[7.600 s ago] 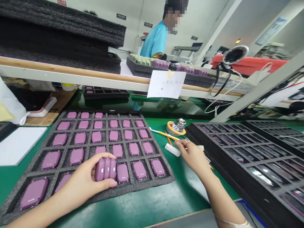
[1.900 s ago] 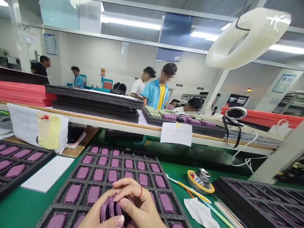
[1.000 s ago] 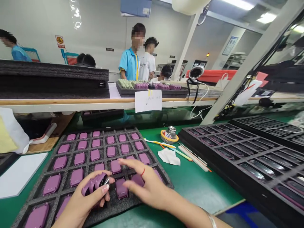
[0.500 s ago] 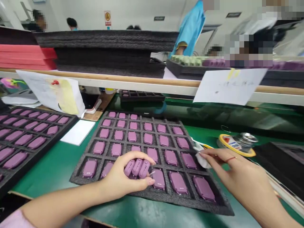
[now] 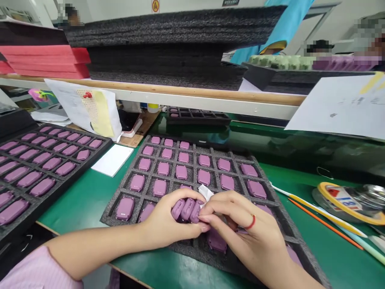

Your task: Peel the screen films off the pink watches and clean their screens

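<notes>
My left hand (image 5: 176, 216) is closed around three purple watch cases (image 5: 187, 209), held side by side above the tray. Pinched in my right hand (image 5: 240, 224) is a small white cloth (image 5: 206, 193), pressed up against the rightmost of the held cases. Under both hands lies a black foam tray (image 5: 116, 210) with purple watch cases in most compartments, one of them a case (image 5: 124, 208) at the near left. My fingers hide part of the held cases and several compartments.
Another foam tray of purple cases (image 5: 42, 186) lies at left, beside a white paper pad (image 5: 112, 159). Right of the main tray are an orange stick (image 5: 326, 224), a white and yellow stick (image 5: 319, 208) and a bottle with a yellow-rimmed ring (image 5: 343, 200). A shelf (image 5: 180, 94) carries stacked black foam (image 5: 162, 60).
My right hand has moved left with the white cloth, from the tray's right edge to the cases in my left hand. The camera view has shifted. My left hand keeps its grip.
</notes>
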Tool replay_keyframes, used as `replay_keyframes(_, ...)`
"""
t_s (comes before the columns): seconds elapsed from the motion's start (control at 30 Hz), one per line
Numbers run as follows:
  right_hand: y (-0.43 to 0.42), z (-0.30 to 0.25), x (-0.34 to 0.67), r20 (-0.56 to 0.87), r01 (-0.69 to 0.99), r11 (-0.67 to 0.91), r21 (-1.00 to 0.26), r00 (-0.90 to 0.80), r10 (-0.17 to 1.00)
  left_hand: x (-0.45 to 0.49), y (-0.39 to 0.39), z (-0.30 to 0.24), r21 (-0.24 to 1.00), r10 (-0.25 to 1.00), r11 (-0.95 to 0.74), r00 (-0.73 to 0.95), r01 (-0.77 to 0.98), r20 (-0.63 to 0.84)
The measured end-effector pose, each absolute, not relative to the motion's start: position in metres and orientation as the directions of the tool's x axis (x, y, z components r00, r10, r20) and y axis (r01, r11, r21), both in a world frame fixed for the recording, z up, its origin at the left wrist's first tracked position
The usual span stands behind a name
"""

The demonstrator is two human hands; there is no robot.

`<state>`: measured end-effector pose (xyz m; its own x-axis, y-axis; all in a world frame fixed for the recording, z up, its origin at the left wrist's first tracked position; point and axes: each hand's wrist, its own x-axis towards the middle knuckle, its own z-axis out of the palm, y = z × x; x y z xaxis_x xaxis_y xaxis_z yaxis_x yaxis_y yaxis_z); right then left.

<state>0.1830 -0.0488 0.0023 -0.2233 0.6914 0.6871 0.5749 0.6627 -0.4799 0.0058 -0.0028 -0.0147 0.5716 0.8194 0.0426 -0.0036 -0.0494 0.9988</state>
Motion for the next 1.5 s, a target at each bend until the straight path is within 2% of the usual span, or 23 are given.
replay_keyframes(0.1, -0.040, 0.003, 0.195, 0.681, 0.631, 0.631, -0.451, -0.214, 0.700, 0.006, -0.001, -0.013, 1.000, 0.808, -0.026, 0.589, -0.006, 0.024)
replay_keyframes(0.17, -0.037, 0.013, 0.215, 0.647, 0.733, 0.534, -0.422, -0.169, 0.743, 0.006, 0.000, -0.012, 1.000, 0.804, -0.001, 0.594, -0.021, 0.014)
replay_keyframes(0.23, -0.038, 0.024, 0.244, 0.613, 0.858, 0.358, -0.367, -0.066, 0.787, 0.004, 0.001, -0.010, 1.000, 0.816, 0.020, 0.578, -0.006, -0.013)
replay_keyframes(0.3, -0.045, 0.030, 0.279, 0.575, 0.941, 0.117, -0.318, 0.093, 0.813, 0.004, 0.003, -0.010, 0.999, 0.833, 0.026, 0.551, 0.041, -0.044)
replay_keyframes(0.33, -0.050, 0.029, 0.297, 0.529, 0.946, -0.023, -0.325, 0.202, 0.824, 0.003, 0.004, -0.010, 0.997, 0.837, 0.030, 0.543, 0.068, -0.063)
replay_keyframes(0.4, -0.063, 0.023, 0.330, 0.360, 0.860, -0.289, -0.421, 0.451, 0.817, 0.004, 0.005, -0.013, 0.993, 0.830, 0.035, 0.550, 0.108, -0.089)
replay_keyframes(0.47, -0.075, 0.012, 0.355, 0.164, 0.698, -0.435, -0.569, 0.615, 0.771, 0.004, 0.005, -0.015, 0.991, 0.819, 0.038, 0.564, 0.128, -0.104)
replay_keyframes(0.53, -0.086, -0.001, 0.372, 0.064, 0.586, -0.457, -0.669, 0.658, 0.750, 0.005, 0.004, -0.017, 0.988, 0.815, 0.042, 0.567, 0.146, -0.118)
replay_keyframes(0.63, -0.100, -0.015, 0.384, 0.050, 0.496, -0.424, -0.757, 0.692, 0.720, 0.006, 0.002, -0.016, 0.983, 0.827, 0.064, 0.542, 0.170, -0.148)
replay_keyframes(0.73, -0.111, -0.018, 0.391, 0.088, 0.444, -0.375, -0.814, 0.732, 0.675, 0.008, 0.000, -0.014, 0.982, 0.854, 0.078, 0.496, 0.172, -0.155)
replay_keyframes(0.83, -0.121, -0.013, 0.399, 0.189, 0.467, -0.318, -0.825, 0.758, 0.624, 0.009, -0.001, -0.014, 0.979, 0.863, 0.088, 0.476, 0.182, -0.167)
replay_keyframes(0.97, -0.134, -0.004, 0.409, 0.285, 0.566, -0.374, -0.734, 0.758, 0.588, 0.008, -0.002, -0.015, 0.972, 0.864, 0.116, 0.462, 0.205, -0.201)
replay_keyframes(1.1, -0.135, -0.011, 0.404, 0.337, 0.667, -0.551, -0.502, 0.738, 0.585, 0.008, -0.002, -0.016, 0.977, 0.872, 0.087, 0.460, 0.197, -0.171)
replay_keyframes(1.2, -0.124, -0.027, 0.390, 0.324, 0.715, -0.604, -0.352, 0.698, 0.638, 0.008, -0.003, -0.015, 0.980, 0.885, 0.022, 0.452, 0.196, -0.110)
replay_keyframes(1.37, -0.097, -0.037, 0.366, 0.255, 0.804, -0.537, -0.257, 0.592, 0.765, 0.005, -0.008, -0.009, 0.986, 0.863, -0.051, 0.503, 0.158, -0.036)
replay_keyframes(1.43, -0.085, -0.029, 0.352, 0.293, 0.836, -0.479, -0.269, 0.544, 0.786, 0.003, -0.010, -0.006, 0.992, 0.835, -0.051, 0.549, 0.114, -0.020)
replay_keyframes(1.5, -0.074, -0.016, 0.329, 0.390, 0.878, -0.346, -0.331, 0.461, 0.797, 0.000, -0.011, -0.004, 0.996, 0.818, -0.050, 0.575, 0.072, 0.000)
